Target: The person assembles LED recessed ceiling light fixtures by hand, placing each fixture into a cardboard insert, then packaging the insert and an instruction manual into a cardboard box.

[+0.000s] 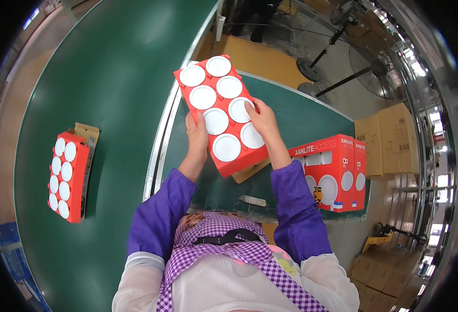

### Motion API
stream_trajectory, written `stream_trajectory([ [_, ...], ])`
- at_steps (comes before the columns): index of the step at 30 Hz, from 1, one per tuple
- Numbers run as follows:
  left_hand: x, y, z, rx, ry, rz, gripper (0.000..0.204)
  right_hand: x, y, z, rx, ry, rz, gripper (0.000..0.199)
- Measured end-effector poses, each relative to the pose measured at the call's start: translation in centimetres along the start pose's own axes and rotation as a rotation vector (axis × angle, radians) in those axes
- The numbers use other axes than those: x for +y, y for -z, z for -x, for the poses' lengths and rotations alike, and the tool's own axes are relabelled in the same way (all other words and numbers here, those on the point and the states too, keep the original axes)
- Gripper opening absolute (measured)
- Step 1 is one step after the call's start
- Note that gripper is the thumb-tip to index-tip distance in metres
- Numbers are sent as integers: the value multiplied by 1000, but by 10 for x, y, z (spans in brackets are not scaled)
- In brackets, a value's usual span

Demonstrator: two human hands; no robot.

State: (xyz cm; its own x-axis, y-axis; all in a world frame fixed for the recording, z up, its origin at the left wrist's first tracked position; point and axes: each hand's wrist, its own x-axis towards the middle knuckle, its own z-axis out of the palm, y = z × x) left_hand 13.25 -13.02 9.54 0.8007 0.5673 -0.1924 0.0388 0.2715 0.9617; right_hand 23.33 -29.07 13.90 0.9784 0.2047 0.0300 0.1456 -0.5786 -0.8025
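Note:
A red carton with several round white discs set in its upper face is held up in front of me, tilted over the green side table. My left hand grips its left edge, the thumb against the side of the face. My right hand clasps the opposite edge, its thumb lying on one white disc. Below the carton's near end a brown cardboard piece shows; how it joins the carton is hidden. Two red printed boxes stand side by side to the right of my right forearm.
Left of me runs a wide green belt with a metal edge; a similar red pack lies there beside brown cardboard. A small pale strip lies near the side table's front edge. Brown cartons and a standing fan are at right.

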Motion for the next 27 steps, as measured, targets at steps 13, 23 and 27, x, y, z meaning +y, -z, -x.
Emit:
stream_trajectory([
  [13, -5, -28, 18, -41, -29, 32, 62, 56, -10, -25, -36, -98, -401, 31],
  [23, -71, -9, -11, 93, 312, 53, 89, 85, 6, -53, -332, -302, -332, 57],
  [27, -60, 5, -8, 7, 250, -42, 73, 66, -1, -52, -664, -524, -463, 72],
])
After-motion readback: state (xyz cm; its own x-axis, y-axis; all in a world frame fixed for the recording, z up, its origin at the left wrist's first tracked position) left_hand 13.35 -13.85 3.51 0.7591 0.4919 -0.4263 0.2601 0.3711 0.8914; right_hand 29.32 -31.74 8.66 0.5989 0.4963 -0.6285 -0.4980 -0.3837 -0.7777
